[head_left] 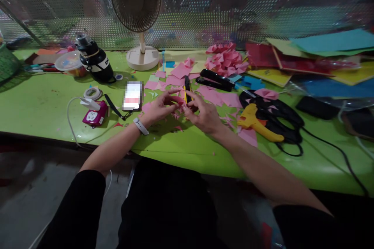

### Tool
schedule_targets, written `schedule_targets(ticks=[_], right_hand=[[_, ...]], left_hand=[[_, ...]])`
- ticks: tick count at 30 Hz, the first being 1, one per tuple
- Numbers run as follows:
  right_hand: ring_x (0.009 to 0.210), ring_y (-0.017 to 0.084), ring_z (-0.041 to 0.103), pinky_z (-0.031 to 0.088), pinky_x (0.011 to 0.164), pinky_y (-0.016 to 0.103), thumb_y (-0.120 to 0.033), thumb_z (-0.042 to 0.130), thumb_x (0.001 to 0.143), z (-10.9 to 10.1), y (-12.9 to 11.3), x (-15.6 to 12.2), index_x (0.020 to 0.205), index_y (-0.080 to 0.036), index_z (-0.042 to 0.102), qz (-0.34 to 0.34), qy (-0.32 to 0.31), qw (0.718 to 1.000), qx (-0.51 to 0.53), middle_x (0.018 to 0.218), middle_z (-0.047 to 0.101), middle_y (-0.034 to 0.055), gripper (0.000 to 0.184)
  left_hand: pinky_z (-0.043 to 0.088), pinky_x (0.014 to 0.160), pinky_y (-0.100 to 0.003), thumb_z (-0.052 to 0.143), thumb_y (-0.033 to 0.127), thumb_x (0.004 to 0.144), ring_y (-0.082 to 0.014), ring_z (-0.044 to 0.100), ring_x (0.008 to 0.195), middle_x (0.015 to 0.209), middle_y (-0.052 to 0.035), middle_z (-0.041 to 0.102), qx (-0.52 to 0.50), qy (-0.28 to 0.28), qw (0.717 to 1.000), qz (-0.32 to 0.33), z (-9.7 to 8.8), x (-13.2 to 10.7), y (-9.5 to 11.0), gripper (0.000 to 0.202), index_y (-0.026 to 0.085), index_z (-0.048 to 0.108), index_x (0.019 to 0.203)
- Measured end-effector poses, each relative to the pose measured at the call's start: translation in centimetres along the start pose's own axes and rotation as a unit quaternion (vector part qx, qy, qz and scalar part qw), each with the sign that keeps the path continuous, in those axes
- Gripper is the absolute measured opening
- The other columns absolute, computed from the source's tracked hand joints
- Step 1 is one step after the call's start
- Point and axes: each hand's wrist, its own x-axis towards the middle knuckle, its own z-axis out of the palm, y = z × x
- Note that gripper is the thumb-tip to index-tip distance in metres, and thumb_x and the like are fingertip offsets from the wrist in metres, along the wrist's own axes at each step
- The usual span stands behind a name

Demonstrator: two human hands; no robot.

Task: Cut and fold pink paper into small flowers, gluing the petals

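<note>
My left hand and my right hand meet over the green table, fingers pinched together on a small pink paper piece. A white band sits on my left wrist. Just behind my fingers lies a yellow-and-black utility knife. Pink paper squares and scraps are scattered around both hands.
A black stapler, a yellow glue gun with black cable, a phone, a pink device, tape roll, black bottle, white fan, pink folded paper pile and coloured sheets at right.
</note>
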Motion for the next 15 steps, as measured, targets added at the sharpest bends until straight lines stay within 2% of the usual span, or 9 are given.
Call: schedule_targets(ticks=[3,6,9,11,15], right_hand=[[0.077,0.024,0.07,0.056,0.074,0.043,-0.039,0.057,0.09,-0.33,0.08,0.07,0.14,-0.021,0.06,0.002,0.008,1.0,0.008,0.097,0.077,0.0093,0.053],[0.078,0.025,0.071,0.056,0.077,0.045,-0.036,0.059,0.087,-0.29,0.18,0.1,0.129,-0.022,0.067,-0.009,0.013,1.0,0.002,0.097,0.077,0.0091,0.046],[0.073,0.023,0.069,0.057,0.075,0.045,-0.033,0.058,0.086,0.05,0.12,0.07,0.131,-0.021,0.065,-0.008,0.018,1.0,0.014,0.092,0.076,0.0085,0.047],[0.071,0.022,0.067,0.057,0.073,0.045,-0.032,0.058,0.087,0.26,-0.05,0.02,0.135,-0.021,0.061,0.001,0.016,0.999,0.035,0.089,0.075,0.0079,0.05],[0.071,0.022,0.067,0.058,0.07,0.044,-0.031,0.058,0.086,0.19,-0.58,-0.09,0.138,-0.022,0.057,0.028,-0.017,0.995,0.097,0.085,0.073,0.0062,0.053]], left_hand=[[0.056,0.077,-0.028,0.068,0.019,0.087,-0.0147,0.07,0.089,0.108,-0.0109,0.072,0.083,-0.019,0.996,0.035,-0.17,-0.24,0.16,0.063,0.021,0.046,0.145],[0.055,0.077,-0.03,0.067,0.016,0.084,-0.0148,0.069,0.084,0.105,-0.009,0.074,0.19,-0.034,0.979,0.065,-0.27,-0.45,0.52,0.069,0.023,0.044,0.149],[0.054,0.083,-0.032,0.066,0.014,0.082,-0.0175,0.069,0.09,0.105,-0.0079,0.074,0.277,-0.015,0.954,0.114,-0.4,-0.45,0.69,0.07,0.024,0.046,0.148],[0.054,0.084,-0.033,0.064,0.014,0.083,-0.0182,0.068,0.092,0.105,-0.0084,0.073,0.297,0.003,0.943,0.147,-0.51,-0.36,0.64,0.072,0.023,0.044,0.151],[0.055,0.08,-0.031,0.06,0.014,0.086,-0.0169,0.068,0.087,0.108,-0.0093,0.072,0.317,-0.009,0.935,0.161,-0.62,-0.3,0.36,0.074,0.023,0.036,0.156]])
